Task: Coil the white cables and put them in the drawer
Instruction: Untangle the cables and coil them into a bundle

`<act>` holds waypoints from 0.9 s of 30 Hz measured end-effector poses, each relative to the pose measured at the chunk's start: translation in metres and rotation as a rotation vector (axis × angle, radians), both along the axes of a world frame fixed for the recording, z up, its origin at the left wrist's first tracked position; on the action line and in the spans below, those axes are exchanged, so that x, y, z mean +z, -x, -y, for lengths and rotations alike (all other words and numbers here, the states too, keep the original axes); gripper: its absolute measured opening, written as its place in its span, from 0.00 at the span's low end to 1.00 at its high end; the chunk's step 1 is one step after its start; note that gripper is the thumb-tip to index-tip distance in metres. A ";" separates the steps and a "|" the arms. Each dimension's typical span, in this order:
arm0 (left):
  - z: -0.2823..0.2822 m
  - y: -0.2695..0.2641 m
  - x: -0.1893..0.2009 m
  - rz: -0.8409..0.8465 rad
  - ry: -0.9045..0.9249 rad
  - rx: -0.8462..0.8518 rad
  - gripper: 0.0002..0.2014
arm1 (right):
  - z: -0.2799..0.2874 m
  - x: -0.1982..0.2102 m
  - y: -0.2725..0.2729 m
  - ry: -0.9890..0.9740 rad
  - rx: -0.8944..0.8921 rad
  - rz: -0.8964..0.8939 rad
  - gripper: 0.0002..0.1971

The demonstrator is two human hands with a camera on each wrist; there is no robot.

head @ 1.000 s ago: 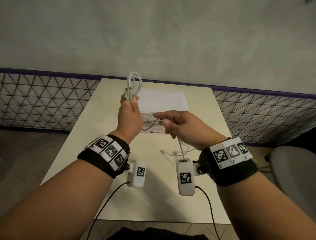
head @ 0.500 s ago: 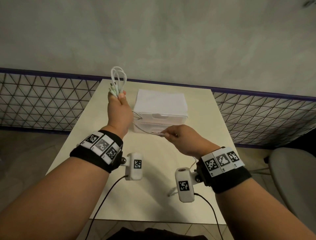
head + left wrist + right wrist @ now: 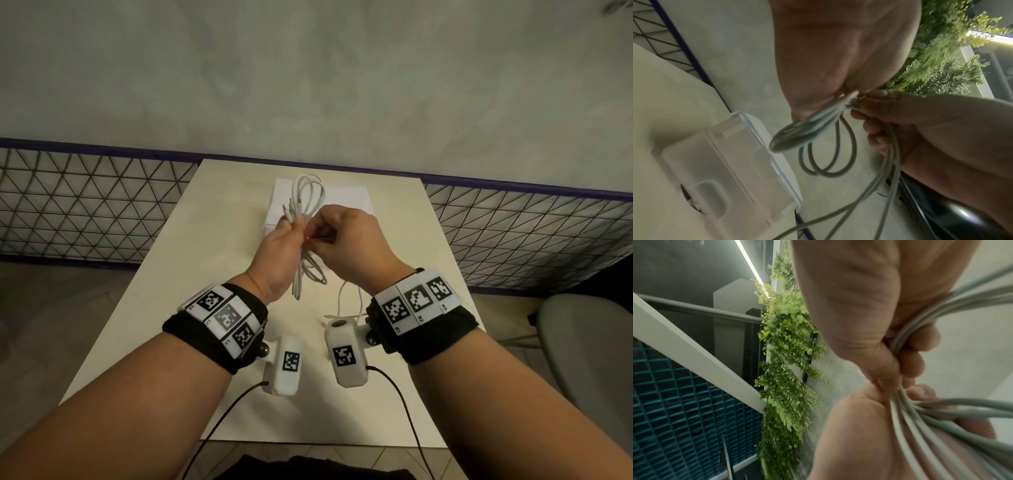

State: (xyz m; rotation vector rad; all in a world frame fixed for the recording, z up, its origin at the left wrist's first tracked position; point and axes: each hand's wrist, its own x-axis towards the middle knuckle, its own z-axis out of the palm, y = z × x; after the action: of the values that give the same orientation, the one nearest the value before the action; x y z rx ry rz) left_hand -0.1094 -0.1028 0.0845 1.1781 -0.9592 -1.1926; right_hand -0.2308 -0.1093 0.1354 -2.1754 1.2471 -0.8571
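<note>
A bundle of looped white cables [image 3: 301,219] is gripped in the left hand [image 3: 279,255] above the surface [image 3: 164,274], in front of the white drawer box [image 3: 346,198]. The same bundle is pinched by the curled fingers of the right hand [image 3: 352,246], right beside the left. A loose cable end [image 3: 342,301] trails on the surface nearer than the box.

Dim, warm light; wrist views blurred, distorted.
</note>
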 end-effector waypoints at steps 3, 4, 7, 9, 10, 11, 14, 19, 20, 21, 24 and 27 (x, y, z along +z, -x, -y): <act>-0.004 0.006 0.002 -0.094 -0.046 -0.055 0.19 | 0.003 0.000 -0.004 0.068 -0.009 -0.021 0.04; -0.006 0.007 0.002 -0.128 -0.055 -0.077 0.22 | 0.003 0.000 -0.004 0.081 -0.008 -0.037 0.04; -0.009 0.009 0.004 -0.167 -0.082 -0.110 0.23 | 0.004 -0.004 -0.005 0.124 -0.001 -0.050 0.04; -0.010 0.008 0.004 -0.154 -0.100 -0.099 0.24 | 0.004 -0.007 -0.005 0.144 0.001 -0.046 0.05; -0.010 0.007 0.004 -0.143 -0.105 -0.099 0.25 | 0.004 -0.008 -0.005 0.151 -0.003 -0.048 0.05; -0.010 0.007 0.003 -0.129 -0.109 -0.103 0.26 | 0.004 -0.008 -0.004 0.156 -0.008 -0.050 0.05; -0.011 0.007 0.002 -0.088 -0.109 -0.109 0.28 | 0.005 -0.006 -0.002 0.158 -0.004 -0.063 0.06; -0.008 0.004 0.002 -0.063 -0.059 -0.143 0.21 | 0.009 0.000 0.004 0.152 0.040 -0.163 0.08; -0.007 0.003 0.002 -0.051 -0.050 -0.155 0.20 | 0.010 0.001 0.005 0.165 0.037 -0.169 0.09; -0.007 0.004 0.003 -0.042 -0.042 -0.170 0.19 | 0.011 0.002 0.005 0.179 0.035 -0.170 0.09; -0.009 0.007 0.004 -0.049 -0.020 -0.206 0.17 | 0.010 0.002 0.006 0.228 0.039 -0.148 0.10; -0.011 0.008 0.003 -0.021 -0.022 -0.235 0.19 | 0.008 0.002 0.006 0.248 0.032 -0.055 0.09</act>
State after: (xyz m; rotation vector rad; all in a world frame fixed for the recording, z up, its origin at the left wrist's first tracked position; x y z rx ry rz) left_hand -0.1175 -0.0920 0.0872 1.0893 -1.0931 -1.4023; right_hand -0.2365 -0.1174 0.1375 -2.4206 1.1820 -0.9908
